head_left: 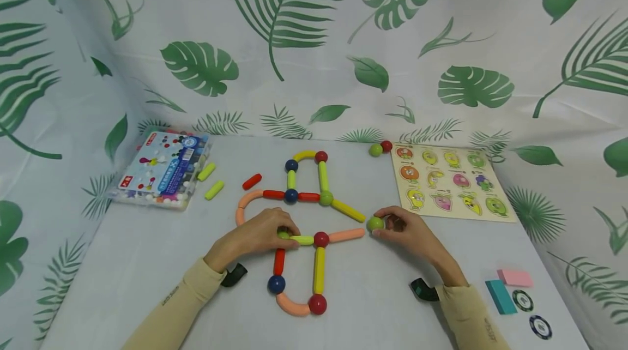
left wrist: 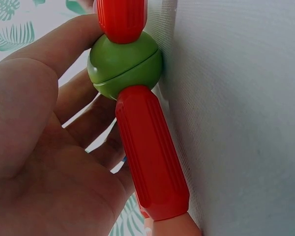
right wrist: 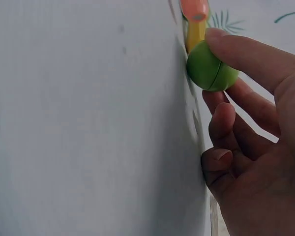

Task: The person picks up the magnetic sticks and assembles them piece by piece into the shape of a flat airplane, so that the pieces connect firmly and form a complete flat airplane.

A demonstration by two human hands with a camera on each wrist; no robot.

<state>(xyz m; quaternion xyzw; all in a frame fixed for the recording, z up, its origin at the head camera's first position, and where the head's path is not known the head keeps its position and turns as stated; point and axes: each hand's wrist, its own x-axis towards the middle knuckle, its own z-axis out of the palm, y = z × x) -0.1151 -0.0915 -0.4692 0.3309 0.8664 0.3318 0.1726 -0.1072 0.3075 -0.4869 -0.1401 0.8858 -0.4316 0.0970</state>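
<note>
On the white table lies a flat outline of magnetic rods and balls. My right hand (head_left: pixel 406 230) pinches a green ball (head_left: pixel 375 223) between thumb and fingers, just right of the free ends of a yellow rod (head_left: pixel 348 211) and a peach rod (head_left: pixel 346 235). At the left of the outline, my left hand (head_left: pixel 260 233) holds another green ball (left wrist: pixel 124 66) with thumb and fingers; red rods (left wrist: pixel 152 152) join it in the left wrist view. A lime rod (head_left: pixel 303 240) runs from there to a red ball (head_left: pixel 321 239). The left fingers partly hide that joint.
A clear box of magnetic pieces (head_left: pixel 164 167) stands at back left, beside two loose lime rods (head_left: pixel 214 191) and a loose red rod (head_left: pixel 252 181). A fruit sticker sheet (head_left: pixel 451 181) lies at back right. Blocks (head_left: pixel 501 296) and round chips (head_left: pixel 541 327) sit front right.
</note>
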